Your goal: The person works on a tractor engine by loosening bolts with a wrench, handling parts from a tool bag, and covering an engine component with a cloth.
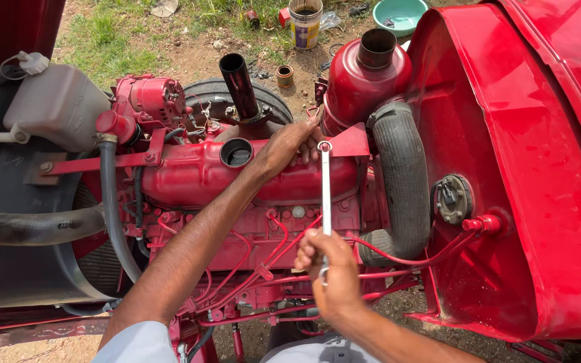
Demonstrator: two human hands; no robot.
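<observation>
While its ring end sits at the top edge of the glossy red-painted metal engine cover, the long slim bright steel wrench stands nearly upright in view, smooth and shiny. Right hand has its fingers closed round the wrench's lower shaft. Left hand rests curled beside the ring end, fingers bent against the cover near a ribbed black rubber hose
</observation>
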